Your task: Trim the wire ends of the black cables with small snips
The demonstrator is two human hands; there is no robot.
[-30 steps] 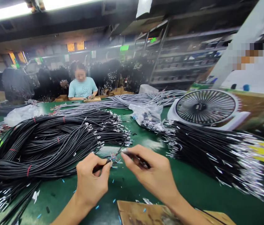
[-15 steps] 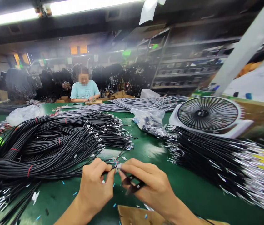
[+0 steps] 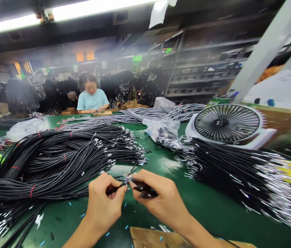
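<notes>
My left hand [image 3: 105, 201] is closed in a pinch on a black cable [image 3: 114, 188]. At the cable's end, thin coloured wires [image 3: 126, 178], red and blue among them, fan out between my two hands. My right hand [image 3: 162, 198] is closed around a small black hand tool [image 3: 146, 191], partly hidden by the fingers, so its exact kind is unclear. The right thumb and forefinger tips meet at the coloured wires. Close behind my left hand lies a big coiled bundle of black cables [image 3: 65, 165] with red ties and stripped ends.
A second black cable bundle [image 3: 228, 168] with bare ends lies right, in front of a white fan [image 3: 226, 123]. A clear plastic bag [image 3: 162, 131] and grey cables [image 3: 158, 112] are farther back. Cardboard [image 3: 155, 237] lies at the front edge. A person [image 3: 93, 98] sits across the table.
The black tool in my right hand has turned and lies closer under the fingers. The right fingertips have shifted slightly left and up at the wires. My left hand keeps its pinch.
</notes>
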